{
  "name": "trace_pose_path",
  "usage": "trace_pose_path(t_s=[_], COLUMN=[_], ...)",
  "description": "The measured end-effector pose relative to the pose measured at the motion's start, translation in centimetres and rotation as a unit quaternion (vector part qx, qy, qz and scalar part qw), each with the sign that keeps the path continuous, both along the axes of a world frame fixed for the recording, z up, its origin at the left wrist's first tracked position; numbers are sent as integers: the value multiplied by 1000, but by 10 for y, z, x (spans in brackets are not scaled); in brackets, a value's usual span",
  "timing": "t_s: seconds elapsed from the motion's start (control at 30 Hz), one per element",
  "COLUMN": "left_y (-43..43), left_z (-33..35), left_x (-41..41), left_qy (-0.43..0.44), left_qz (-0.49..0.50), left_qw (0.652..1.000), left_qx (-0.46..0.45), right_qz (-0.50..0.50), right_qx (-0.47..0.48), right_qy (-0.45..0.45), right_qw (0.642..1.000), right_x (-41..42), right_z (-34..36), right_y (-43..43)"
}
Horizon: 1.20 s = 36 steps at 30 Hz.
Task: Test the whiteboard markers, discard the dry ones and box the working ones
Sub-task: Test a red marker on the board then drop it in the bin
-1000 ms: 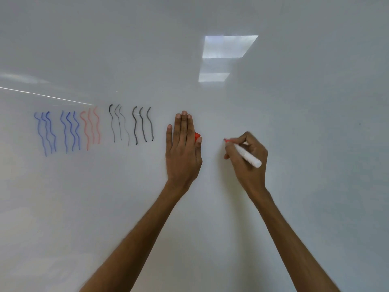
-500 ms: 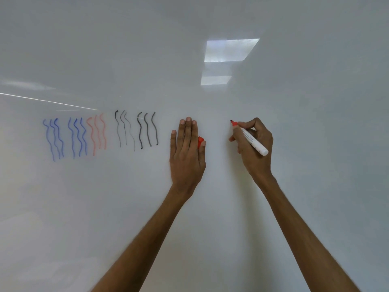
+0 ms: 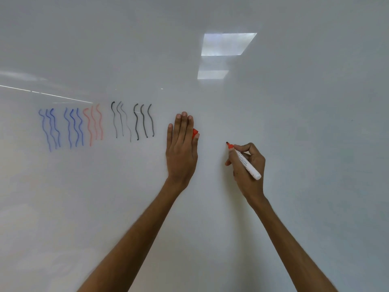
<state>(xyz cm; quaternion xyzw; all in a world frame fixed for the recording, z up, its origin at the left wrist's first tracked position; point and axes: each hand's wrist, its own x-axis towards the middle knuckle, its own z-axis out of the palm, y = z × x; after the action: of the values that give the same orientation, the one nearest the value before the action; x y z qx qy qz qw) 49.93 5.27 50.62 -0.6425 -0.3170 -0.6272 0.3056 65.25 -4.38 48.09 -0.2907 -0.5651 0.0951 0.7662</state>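
Whiteboard (image 3: 294, 123) fills the whole head view; two ceiling-light reflections (image 3: 227, 44) are seen on it, up and right of centre. On the left part, wavy vertical test strokes are drawn in groups: blue strokes (image 3: 61, 127) furthest left, pale red strokes (image 3: 93, 123) just beside them, black strokes (image 3: 132, 121) to their right, the left black group fainter than the right one. Left hand (image 3: 182, 150) is laid flat on the board just right of the black strokes, fingers straight and pressed together, pointing up. A red cap (image 3: 195, 132) is wedged between its thumb and the side of the index finger; only a small part of it is seen. Right hand (image 3: 248, 165) is held apart to the right and slightly lower, fingers curled, pinching the marker (image 3: 245, 163) near its nib end. White barrel is tilted, tail down-right, red collar and dark nib (image 3: 227, 142) pointed up-left at the board. Nib contact with the board cannot be told.
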Motion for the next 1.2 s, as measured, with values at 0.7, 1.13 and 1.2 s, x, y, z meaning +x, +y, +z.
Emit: trace_pose_path(t_s=[0.7, 1.13, 1.2], left_y=[-113, -135, -140], left_z=[-139, -184, -187], left_x=[-5, 18, 24], left_qy=[-37, 52, 71], left_qz=[-316, -347, -354], left_qw=[875, 826, 819], left_qx=[-365, -441, -445], right_qz=[98, 97, 91], right_qx=[-221, -277, -283], right_qy=[15, 37, 53], right_qw=[970, 955, 953], right_x=[13, 30, 32], right_z=[-94, -158, -164], right_y=[-61, -86, -89])
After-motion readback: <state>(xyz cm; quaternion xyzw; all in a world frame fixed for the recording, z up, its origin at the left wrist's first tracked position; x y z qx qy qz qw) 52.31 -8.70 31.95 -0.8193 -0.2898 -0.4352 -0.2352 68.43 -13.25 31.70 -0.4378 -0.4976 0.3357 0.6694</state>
